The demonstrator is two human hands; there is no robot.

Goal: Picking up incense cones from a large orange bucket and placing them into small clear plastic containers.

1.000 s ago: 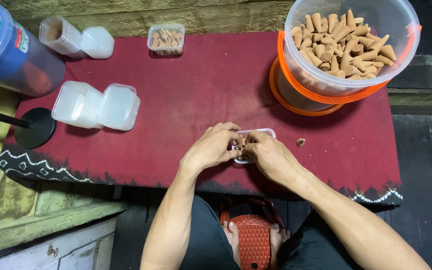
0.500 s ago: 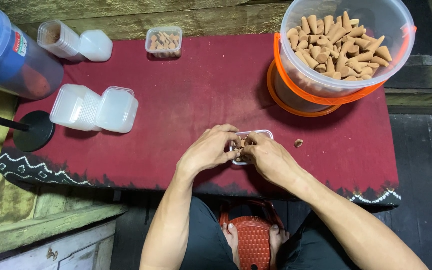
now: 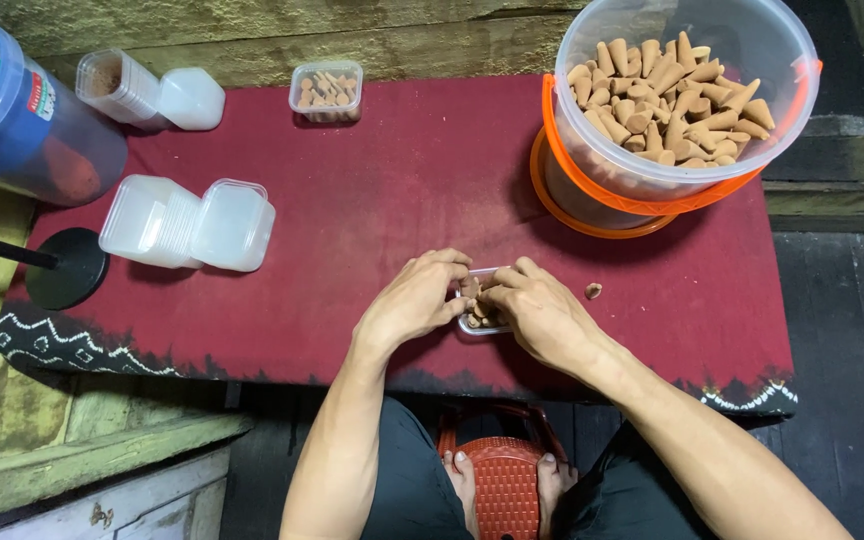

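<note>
small tray (image 3: 474, 322) sits between both hands on the table (image 3: 402, 190), bucket of cones (image 3: 677, 100) behind right, empty tubs (image 3: 187, 222) left

Even, soft overhead light; sharp focus; dim floor; slight wide-angle edge bending.

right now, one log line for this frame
left hand + right hand: on small clear box of cones | stray cone on red cloth

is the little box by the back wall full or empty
Full: the small clear box at the back of the red cloth holds brown cones.
</note>
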